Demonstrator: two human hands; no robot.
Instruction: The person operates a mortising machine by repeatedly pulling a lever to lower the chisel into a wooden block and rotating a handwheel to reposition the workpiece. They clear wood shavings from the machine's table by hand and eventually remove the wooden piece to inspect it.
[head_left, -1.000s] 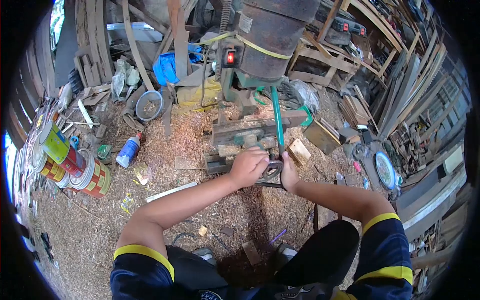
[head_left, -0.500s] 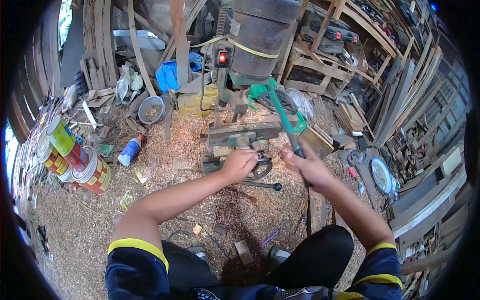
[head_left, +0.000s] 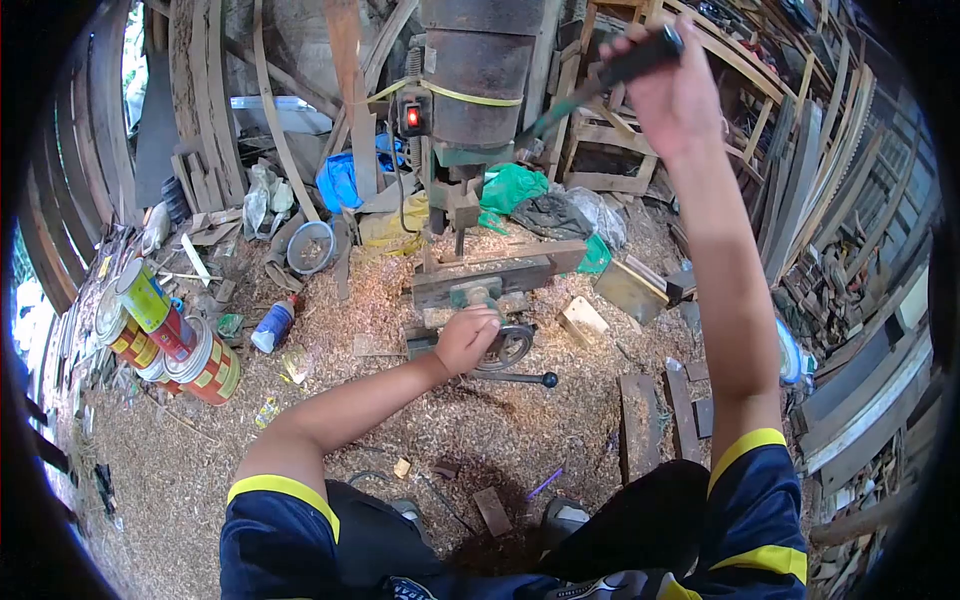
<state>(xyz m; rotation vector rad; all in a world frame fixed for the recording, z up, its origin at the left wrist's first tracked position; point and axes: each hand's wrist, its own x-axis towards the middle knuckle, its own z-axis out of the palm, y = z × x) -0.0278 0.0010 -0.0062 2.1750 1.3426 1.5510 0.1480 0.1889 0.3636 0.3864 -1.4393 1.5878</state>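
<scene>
A cluttered wood workshop, its floor (head_left: pixel 180 480) deep in sawdust. The right hand's (head_left: pixel 670 85) fingers wrap the black-tipped green feed lever (head_left: pixel 590 85), now swung from low by the handwheel (head_left: pixel 508 347) to high beside the drill press motor (head_left: pixel 480 70). The left hand (head_left: pixel 466 338) grips the handwheel under the clamped wooden block (head_left: pixel 480 278). The bit looks raised clear of it.

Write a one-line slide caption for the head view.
Right hand grips the raised green lever of a drill press; left hand rests at the handwheel.
</scene>
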